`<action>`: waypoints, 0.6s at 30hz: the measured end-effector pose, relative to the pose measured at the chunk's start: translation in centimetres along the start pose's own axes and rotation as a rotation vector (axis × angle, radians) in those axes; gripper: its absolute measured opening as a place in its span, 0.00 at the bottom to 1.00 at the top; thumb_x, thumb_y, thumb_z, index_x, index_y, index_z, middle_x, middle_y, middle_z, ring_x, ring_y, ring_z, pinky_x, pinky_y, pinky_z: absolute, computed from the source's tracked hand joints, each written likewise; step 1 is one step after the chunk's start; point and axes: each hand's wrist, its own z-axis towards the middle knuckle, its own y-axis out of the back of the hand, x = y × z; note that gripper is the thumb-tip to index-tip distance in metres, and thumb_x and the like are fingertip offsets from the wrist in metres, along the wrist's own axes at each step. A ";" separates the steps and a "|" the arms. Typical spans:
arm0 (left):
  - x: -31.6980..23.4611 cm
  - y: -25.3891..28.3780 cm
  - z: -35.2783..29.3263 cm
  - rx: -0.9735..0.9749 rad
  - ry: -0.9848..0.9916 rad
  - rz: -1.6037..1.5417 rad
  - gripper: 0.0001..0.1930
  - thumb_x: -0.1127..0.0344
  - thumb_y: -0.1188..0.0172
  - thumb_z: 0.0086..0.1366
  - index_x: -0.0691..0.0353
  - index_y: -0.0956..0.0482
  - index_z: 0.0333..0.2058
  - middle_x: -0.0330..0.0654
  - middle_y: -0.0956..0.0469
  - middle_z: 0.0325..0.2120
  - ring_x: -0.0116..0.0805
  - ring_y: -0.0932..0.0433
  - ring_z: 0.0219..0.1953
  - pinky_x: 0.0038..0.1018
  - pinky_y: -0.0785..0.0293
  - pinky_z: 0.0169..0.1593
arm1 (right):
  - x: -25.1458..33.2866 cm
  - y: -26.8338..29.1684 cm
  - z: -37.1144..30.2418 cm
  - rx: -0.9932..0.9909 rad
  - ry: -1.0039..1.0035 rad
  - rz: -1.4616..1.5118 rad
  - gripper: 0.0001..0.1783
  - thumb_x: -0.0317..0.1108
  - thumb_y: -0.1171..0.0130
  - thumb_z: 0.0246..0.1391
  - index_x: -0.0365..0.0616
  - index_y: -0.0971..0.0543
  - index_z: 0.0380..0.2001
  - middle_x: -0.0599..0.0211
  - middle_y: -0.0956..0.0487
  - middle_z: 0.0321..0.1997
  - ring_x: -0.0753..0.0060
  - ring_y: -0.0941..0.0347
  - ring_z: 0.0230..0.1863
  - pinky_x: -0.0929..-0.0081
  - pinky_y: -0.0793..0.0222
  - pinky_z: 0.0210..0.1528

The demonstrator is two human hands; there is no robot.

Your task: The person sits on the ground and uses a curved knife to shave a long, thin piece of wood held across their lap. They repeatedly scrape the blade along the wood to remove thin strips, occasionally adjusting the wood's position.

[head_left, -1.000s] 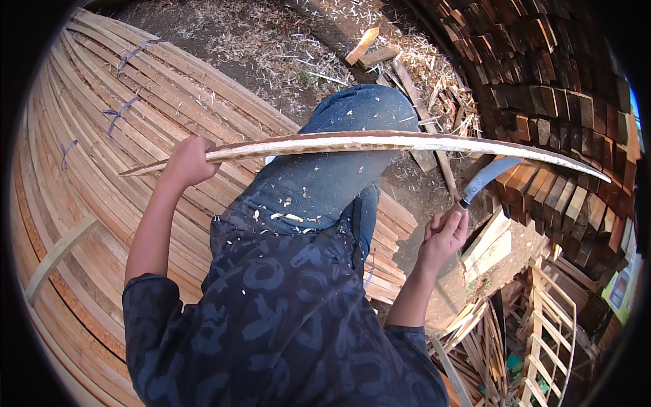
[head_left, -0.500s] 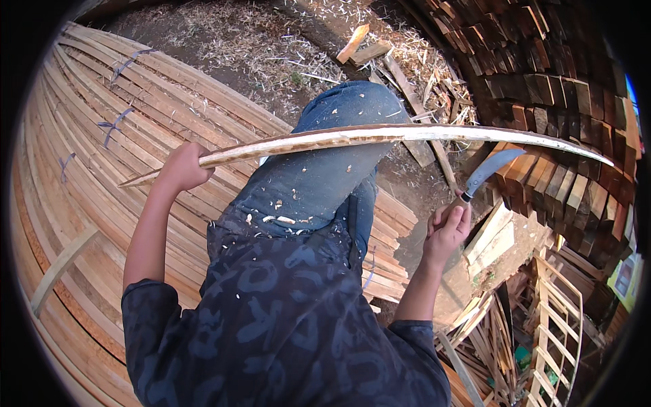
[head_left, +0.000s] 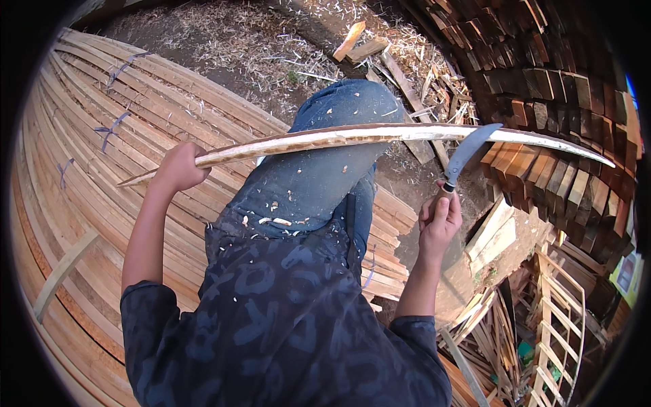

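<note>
A long wooden strip (head_left: 325,138), pale on its cut face and brown along its edge, lies across my thigh and reaches far out to the right. My left hand (head_left: 182,167) is wrapped round it near its pointed left end. In my right hand (head_left: 441,218) is a curved knife (head_left: 468,157), gripped by its wooden handle with the blade pointing up and to the right. The blade overlaps the strip right of my knee; whether it touches the wood I cannot tell. Pale shavings (head_left: 277,221) are scattered over my jeans.
Under and left of me is a broad pile of long wooden strips (head_left: 88,169), some tied with dark bands. Stacked wood pieces (head_left: 556,180) rise at the right. Offcuts (head_left: 407,85) and shavings litter the ground ahead. A slatted wooden frame (head_left: 557,325) stands lower right.
My right hand has moved a little left, swinging the knife from beyond the strip's lower edge across to overlap it. My left hand and the strip have barely moved.
</note>
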 end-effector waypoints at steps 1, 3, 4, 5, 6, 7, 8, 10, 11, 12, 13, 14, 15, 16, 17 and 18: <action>-0.1 0.1 0.1 0.013 0.002 0.003 0.10 0.65 0.41 0.46 0.63 0.18 0.26 0.57 0.23 0.25 0.56 0.23 0.31 0.41 0.26 0.39 | 0.6 -0.5 0.0 -0.152 0.047 0.162 0.17 0.35 0.52 0.65 0.35 0.30 0.50 0.78 0.37 0.17 0.88 0.41 0.16 0.87 0.49 0.15; -0.6 0.4 0.5 0.013 0.002 0.013 0.10 0.65 0.41 0.45 0.63 0.18 0.26 0.57 0.22 0.25 0.56 0.23 0.31 0.41 0.26 0.39 | -0.8 -1.8 -0.8 0.042 -0.006 -0.160 0.18 0.39 0.54 0.66 0.37 0.30 0.50 0.78 0.38 0.16 0.89 0.45 0.14 0.89 0.52 0.14; -0.8 0.6 0.8 0.014 -0.004 0.022 0.10 0.65 0.41 0.45 0.63 0.18 0.26 0.57 0.22 0.26 0.56 0.23 0.31 0.41 0.26 0.39 | -1.6 -2.4 -1.3 0.132 -0.033 -0.321 0.18 0.41 0.55 0.66 0.38 0.30 0.50 0.78 0.38 0.16 0.89 0.47 0.13 0.90 0.53 0.13; -0.6 0.5 1.0 0.041 -0.008 0.028 0.10 0.66 0.41 0.45 0.63 0.18 0.27 0.57 0.22 0.26 0.56 0.23 0.31 0.41 0.26 0.39 | -1.9 -2.6 -1.9 0.139 -0.115 -0.289 0.18 0.40 0.56 0.66 0.38 0.30 0.50 0.78 0.38 0.16 0.90 0.47 0.13 0.89 0.52 0.14; -0.3 0.5 0.8 0.036 -0.006 0.021 0.10 0.66 0.41 0.44 0.63 0.18 0.27 0.57 0.22 0.26 0.56 0.23 0.31 0.41 0.26 0.39 | -1.6 -2.2 -1.7 0.074 -0.074 -0.228 0.17 0.39 0.55 0.66 0.38 0.30 0.50 0.78 0.38 0.16 0.90 0.47 0.13 0.88 0.52 0.14; -0.1 0.5 0.4 0.025 0.001 0.005 0.10 0.66 0.41 0.44 0.64 0.18 0.27 0.57 0.22 0.25 0.56 0.23 0.31 0.41 0.26 0.39 | -0.7 -1.5 -0.5 0.019 -0.028 -0.169 0.16 0.38 0.55 0.66 0.38 0.31 0.50 0.78 0.38 0.16 0.90 0.47 0.13 0.88 0.52 0.14; -0.1 0.2 0.3 0.023 0.004 -0.011 0.10 0.66 0.41 0.44 0.64 0.19 0.27 0.57 0.22 0.25 0.57 0.23 0.31 0.41 0.26 0.39 | 0.1 -1.0 0.3 -0.041 0.012 -0.116 0.16 0.37 0.54 0.66 0.38 0.31 0.49 0.78 0.38 0.16 0.90 0.46 0.14 0.88 0.52 0.15; -0.4 -0.1 0.6 0.016 -0.016 -0.009 0.10 0.66 0.41 0.44 0.64 0.19 0.26 0.57 0.22 0.25 0.56 0.23 0.31 0.41 0.26 0.38 | 0.6 -2.2 0.4 -0.094 -0.030 0.068 0.15 0.35 0.53 0.65 0.38 0.30 0.49 0.77 0.36 0.16 0.90 0.46 0.14 0.88 0.52 0.15; -0.4 0.2 0.6 0.014 -0.029 0.010 0.10 0.67 0.41 0.44 0.64 0.19 0.26 0.56 0.22 0.25 0.56 0.23 0.31 0.41 0.26 0.38 | 0.2 -3.2 -0.6 0.035 -0.114 -0.063 0.15 0.35 0.53 0.65 0.38 0.31 0.50 0.77 0.36 0.16 0.90 0.46 0.14 0.88 0.52 0.15; -0.3 0.2 0.4 0.023 -0.020 0.016 0.10 0.66 0.41 0.44 0.64 0.18 0.26 0.56 0.22 0.25 0.56 0.23 0.30 0.41 0.26 0.38 | -0.1 -3.8 -1.5 0.165 -0.197 -0.191 0.15 0.35 0.53 0.65 0.38 0.31 0.50 0.77 0.36 0.16 0.90 0.46 0.14 0.88 0.53 0.15; -0.3 -0.1 0.3 0.023 -0.010 0.007 0.10 0.66 0.41 0.44 0.63 0.18 0.26 0.56 0.22 0.25 0.56 0.23 0.30 0.41 0.27 0.38 | -0.4 -3.9 -1.6 0.168 -0.120 -0.210 0.15 0.35 0.53 0.65 0.38 0.32 0.51 0.76 0.35 0.17 0.90 0.46 0.14 0.87 0.52 0.15; -0.1 -0.2 0.3 0.022 -0.001 -0.003 0.10 0.66 0.40 0.44 0.63 0.18 0.26 0.56 0.22 0.24 0.55 0.23 0.30 0.41 0.27 0.38 | -0.6 -2.8 -0.7 0.165 -0.023 -0.264 0.16 0.36 0.54 0.65 0.38 0.32 0.51 0.75 0.35 0.17 0.90 0.46 0.13 0.87 0.52 0.15; 0.1 -0.1 0.3 0.018 0.001 -0.010 0.10 0.66 0.40 0.44 0.63 0.19 0.26 0.56 0.22 0.24 0.55 0.23 0.30 0.41 0.27 0.37 | 0.0 -2.0 0.0 0.063 -0.029 -0.088 0.16 0.35 0.52 0.64 0.37 0.31 0.50 0.77 0.36 0.18 0.89 0.44 0.15 0.87 0.50 0.17; 0.1 -0.2 0.3 0.024 -0.007 -0.014 0.10 0.66 0.40 0.44 0.64 0.19 0.26 0.56 0.22 0.24 0.55 0.23 0.30 0.41 0.27 0.37 | 0.6 -1.7 0.4 -0.034 -0.042 0.086 0.16 0.34 0.50 0.64 0.37 0.30 0.50 0.79 0.36 0.18 0.89 0.42 0.17 0.87 0.48 0.19; -0.1 -0.1 0.4 0.031 -0.014 -0.019 0.10 0.66 0.40 0.44 0.64 0.19 0.26 0.56 0.22 0.24 0.55 0.23 0.30 0.41 0.27 0.37 | 0.7 -2.0 0.7 -0.212 0.016 0.300 0.16 0.36 0.51 0.64 0.37 0.30 0.50 0.78 0.36 0.18 0.89 0.43 0.16 0.86 0.48 0.18; -0.2 0.1 0.5 0.037 -0.021 -0.024 0.10 0.66 0.40 0.44 0.64 0.19 0.26 0.57 0.23 0.24 0.55 0.23 0.30 0.41 0.27 0.37 | 0.5 -2.5 0.4 -0.072 -0.083 0.165 0.16 0.36 0.51 0.64 0.37 0.30 0.50 0.78 0.36 0.18 0.89 0.42 0.16 0.86 0.49 0.18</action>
